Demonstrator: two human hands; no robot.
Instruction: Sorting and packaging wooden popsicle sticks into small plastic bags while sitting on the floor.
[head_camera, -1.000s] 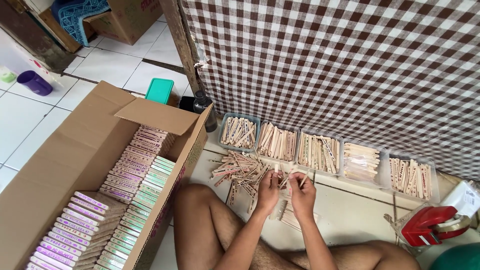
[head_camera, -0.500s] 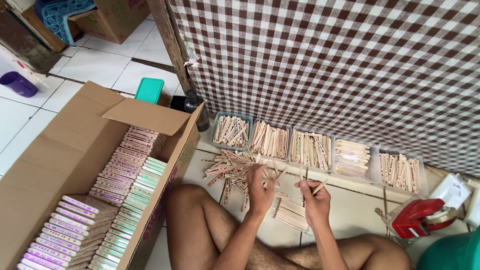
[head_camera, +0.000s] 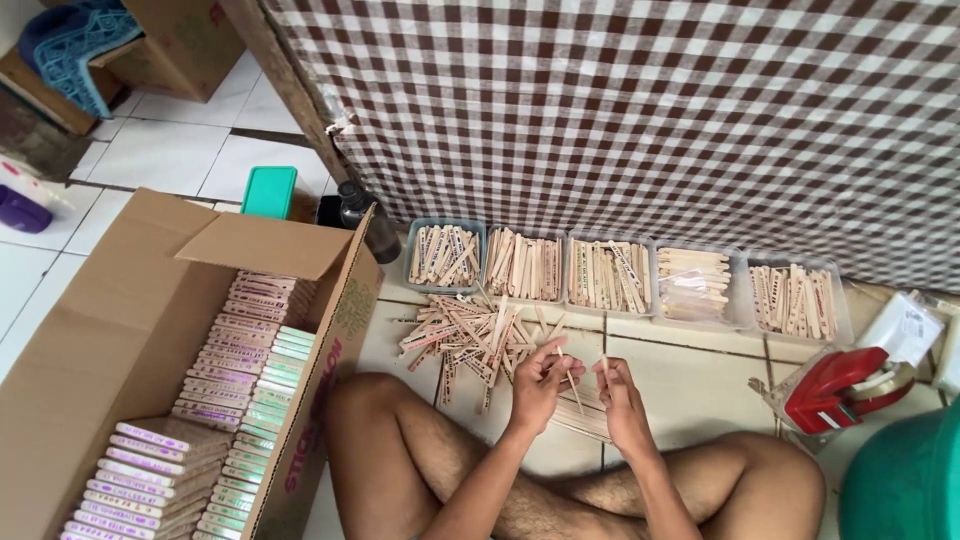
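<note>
Seated on the tiled floor (head_camera: 700, 385), the person pinches a thin wooden stick (head_camera: 572, 388) in the left hand (head_camera: 538, 385) while the right hand (head_camera: 622, 392) closes on another stick (head_camera: 605, 364), both held just above a small stack of sticks (head_camera: 585, 418) and near the loose pile of printed sticks (head_camera: 470, 338)

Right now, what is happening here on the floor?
A person sits cross-legged on the tiled floor. The left hand and the right hand each hold thin wooden sticks above a small neat stack. A loose heap of sticks lies ahead, before a row of stick-filled trays.
</note>
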